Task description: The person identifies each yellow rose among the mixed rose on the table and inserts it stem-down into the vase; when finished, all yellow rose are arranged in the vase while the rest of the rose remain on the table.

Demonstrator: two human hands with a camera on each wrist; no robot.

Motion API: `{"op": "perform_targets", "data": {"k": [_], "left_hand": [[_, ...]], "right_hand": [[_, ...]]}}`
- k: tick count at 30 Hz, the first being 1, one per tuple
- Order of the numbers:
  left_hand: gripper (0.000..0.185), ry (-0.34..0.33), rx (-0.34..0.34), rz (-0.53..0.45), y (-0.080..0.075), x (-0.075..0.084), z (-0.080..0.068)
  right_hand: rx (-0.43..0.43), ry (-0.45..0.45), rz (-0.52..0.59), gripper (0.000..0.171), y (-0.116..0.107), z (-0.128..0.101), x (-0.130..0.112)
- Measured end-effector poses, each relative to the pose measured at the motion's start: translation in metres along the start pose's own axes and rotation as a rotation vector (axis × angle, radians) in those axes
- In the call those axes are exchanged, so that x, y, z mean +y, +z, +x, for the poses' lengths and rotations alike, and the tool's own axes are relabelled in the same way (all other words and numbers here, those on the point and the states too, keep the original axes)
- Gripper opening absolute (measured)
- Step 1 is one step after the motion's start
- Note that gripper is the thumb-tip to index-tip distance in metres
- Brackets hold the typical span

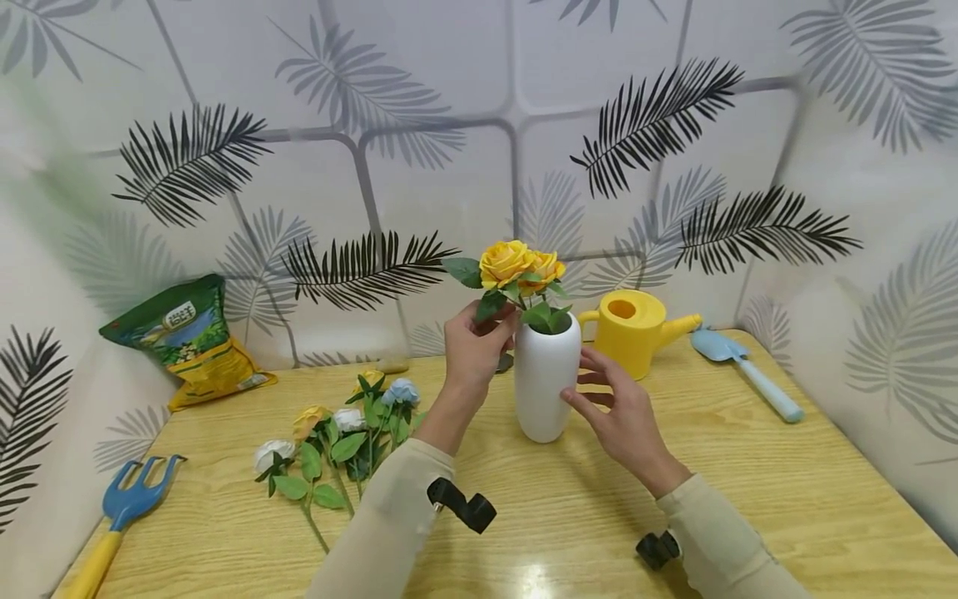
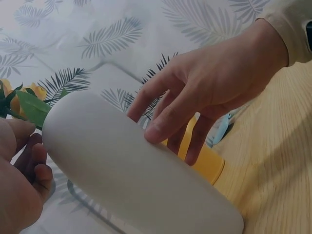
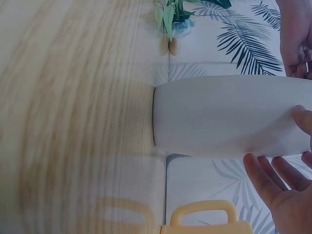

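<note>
A white vase (image 1: pixel 548 387) stands upright on the wooden table, with yellow roses (image 1: pixel 516 264) and green leaves at its mouth. My left hand (image 1: pixel 476 345) is at the left of the rim, fingers curled. In the left wrist view its thumb and fingers pinch at a green leaf (image 2: pixel 33 108) of the roses; the stem there is mostly hidden. My right hand (image 1: pixel 624 412) holds the vase's right side lightly, thumb in front and fingertips bent around behind. The vase also fills the right part of the right wrist view, its base on the table.
Several artificial roses (image 1: pixel 348 420), white, yellow and blue, lie left of my left forearm. A yellow watering can (image 1: pixel 629 337) stands behind the vase at right, beside a light blue trowel (image 1: pixel 748 370). A blue-and-yellow hand fork (image 1: pixel 130 503) and a green-yellow bag (image 1: pixel 195 337) are at left.
</note>
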State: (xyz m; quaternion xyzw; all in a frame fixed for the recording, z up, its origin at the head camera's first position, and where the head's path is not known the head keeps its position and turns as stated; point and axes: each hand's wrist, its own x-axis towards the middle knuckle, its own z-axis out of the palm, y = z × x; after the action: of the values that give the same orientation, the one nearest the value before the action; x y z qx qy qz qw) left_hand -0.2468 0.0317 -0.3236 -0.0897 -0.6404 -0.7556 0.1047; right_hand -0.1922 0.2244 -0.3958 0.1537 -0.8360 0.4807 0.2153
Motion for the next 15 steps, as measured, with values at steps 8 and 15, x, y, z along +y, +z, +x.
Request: {"op": "perform_targets", "data": {"k": [8,15], "left_hand": [[0.014,-0.005,-0.074,0.084,-0.025,-0.006,-0.011],[0.016,0.048,-0.112,0.241,-0.068,-0.009,-0.03]], "right_hand": [[-0.002,-0.002,-0.004,0.063,0.0,0.0,0.002],[0.002,-0.013,-0.004,0.064,-0.001,-0.001,0.003]]}}
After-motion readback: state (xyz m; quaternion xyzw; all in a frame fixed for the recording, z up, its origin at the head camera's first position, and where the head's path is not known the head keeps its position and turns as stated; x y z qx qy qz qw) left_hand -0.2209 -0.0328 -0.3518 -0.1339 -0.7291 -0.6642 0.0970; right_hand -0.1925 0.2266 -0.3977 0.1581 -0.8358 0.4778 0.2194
